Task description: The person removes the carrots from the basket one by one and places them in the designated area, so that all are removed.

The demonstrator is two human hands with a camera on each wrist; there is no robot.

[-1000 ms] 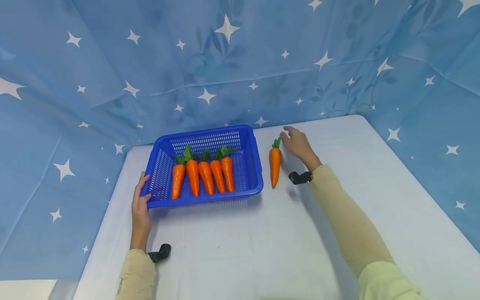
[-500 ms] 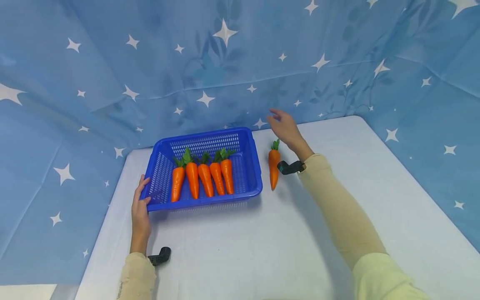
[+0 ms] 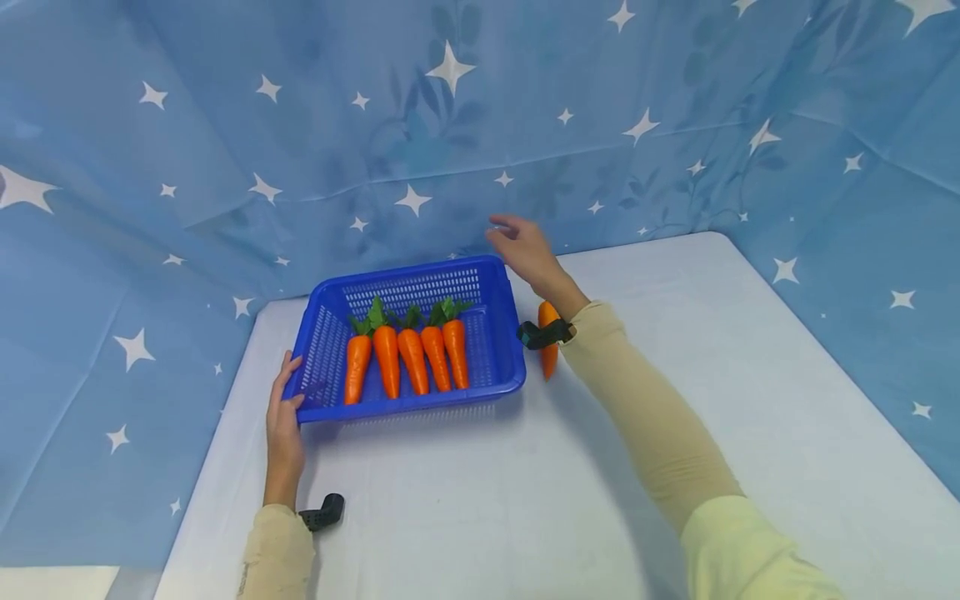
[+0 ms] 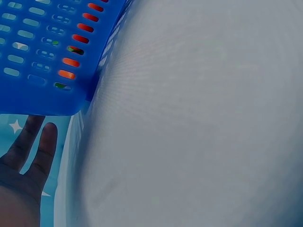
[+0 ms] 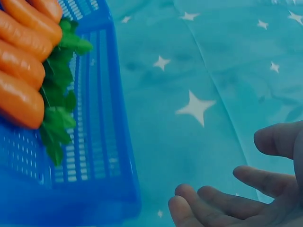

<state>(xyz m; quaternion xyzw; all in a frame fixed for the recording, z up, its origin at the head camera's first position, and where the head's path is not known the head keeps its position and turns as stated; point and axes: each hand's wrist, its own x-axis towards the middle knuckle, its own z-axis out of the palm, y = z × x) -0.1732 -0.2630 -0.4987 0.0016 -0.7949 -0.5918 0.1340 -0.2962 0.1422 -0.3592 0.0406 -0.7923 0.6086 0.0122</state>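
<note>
Several orange carrots (image 3: 412, 360) with green leafy tops lie side by side in a blue plastic basket (image 3: 512, 350) with slotted walls. My left hand (image 3: 284, 429) is at the basket's near left corner, fingertips at the rim; in the left wrist view its fingers (image 4: 45, 151) look nearly straight. Over the basket's far right corner hovers my right hand (image 3: 528, 254), holding nothing, its fingers (image 5: 222, 203) spread loosely in the right wrist view. One more carrot (image 3: 549, 362) lies on the table right of the basket, its leafy top hidden behind my right wrist and forearm.
The table (image 3: 450, 517) has a white cover. A blue curtain (image 3: 315, 150) with white stars hangs close behind the table's far edge and along both sides. Black wrist-worn devices (image 3: 322, 512) stick out from both wrists.
My right hand has moved left, from beside the loose carrot's top to over the basket's far right corner. The left hand, basket and carrots stay put.
</note>
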